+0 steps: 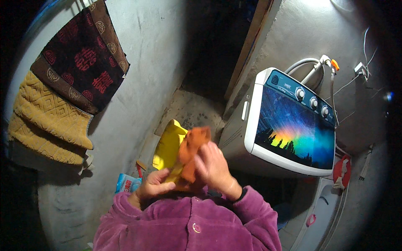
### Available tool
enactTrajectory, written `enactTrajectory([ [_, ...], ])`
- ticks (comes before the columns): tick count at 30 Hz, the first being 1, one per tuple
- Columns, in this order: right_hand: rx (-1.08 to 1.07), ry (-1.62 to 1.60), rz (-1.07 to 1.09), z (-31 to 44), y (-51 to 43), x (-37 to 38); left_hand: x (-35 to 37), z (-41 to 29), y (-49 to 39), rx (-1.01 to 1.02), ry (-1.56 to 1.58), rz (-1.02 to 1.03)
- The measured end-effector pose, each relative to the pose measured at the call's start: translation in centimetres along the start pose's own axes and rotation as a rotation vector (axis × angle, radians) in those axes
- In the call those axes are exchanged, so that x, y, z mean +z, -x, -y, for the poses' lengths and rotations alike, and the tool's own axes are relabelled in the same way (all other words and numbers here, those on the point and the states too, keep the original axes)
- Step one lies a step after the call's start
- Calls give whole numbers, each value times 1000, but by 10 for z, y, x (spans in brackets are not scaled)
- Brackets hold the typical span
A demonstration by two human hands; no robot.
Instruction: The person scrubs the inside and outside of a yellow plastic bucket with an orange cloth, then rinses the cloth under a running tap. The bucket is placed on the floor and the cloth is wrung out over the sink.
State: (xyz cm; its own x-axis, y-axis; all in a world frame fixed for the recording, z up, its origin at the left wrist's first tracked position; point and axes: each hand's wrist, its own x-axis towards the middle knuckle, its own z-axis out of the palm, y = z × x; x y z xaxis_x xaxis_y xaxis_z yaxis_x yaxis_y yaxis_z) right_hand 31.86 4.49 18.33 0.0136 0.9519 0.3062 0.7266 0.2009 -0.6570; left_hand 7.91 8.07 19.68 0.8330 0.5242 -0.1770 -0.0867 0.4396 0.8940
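Note:
An orange cloth (194, 141), blurred and bunched, is in front of my body at waist height. My right hand (213, 166) grips its right side, with the back of the hand turned up. My left hand (157, 183) pinches a yellowish strip (176, 173) between thumb and fingers at the cloth's lower left. Whether the strip is part of the cloth I cannot tell. Beyond the cloth, lower down, shows a bright yellow plastic object (168, 144), partly covered by it.
A twin-tub washing machine (292, 125) stands to the right, its hose (301, 61) running to a wall pipe. Dark patterned (84, 59) and yellow (50, 116) towels hang at left. A blue packet (128, 183) lies low at left. A white basin or tub (320, 213) is at lower right.

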Motion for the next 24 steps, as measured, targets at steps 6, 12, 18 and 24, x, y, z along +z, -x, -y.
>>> enactTrajectory([
  [6,268,-492,133,-45,-51,12,5,-2,-3,231,-581,186],
  [12,120,-80,-26,0,-7,16,6,-2,5,-88,-121,81],
  [18,156,-278,40,-16,-24,10,7,-6,-2,35,-427,159],
  [24,418,-565,15,-70,-36,41,10,-7,-3,103,-594,181],
])
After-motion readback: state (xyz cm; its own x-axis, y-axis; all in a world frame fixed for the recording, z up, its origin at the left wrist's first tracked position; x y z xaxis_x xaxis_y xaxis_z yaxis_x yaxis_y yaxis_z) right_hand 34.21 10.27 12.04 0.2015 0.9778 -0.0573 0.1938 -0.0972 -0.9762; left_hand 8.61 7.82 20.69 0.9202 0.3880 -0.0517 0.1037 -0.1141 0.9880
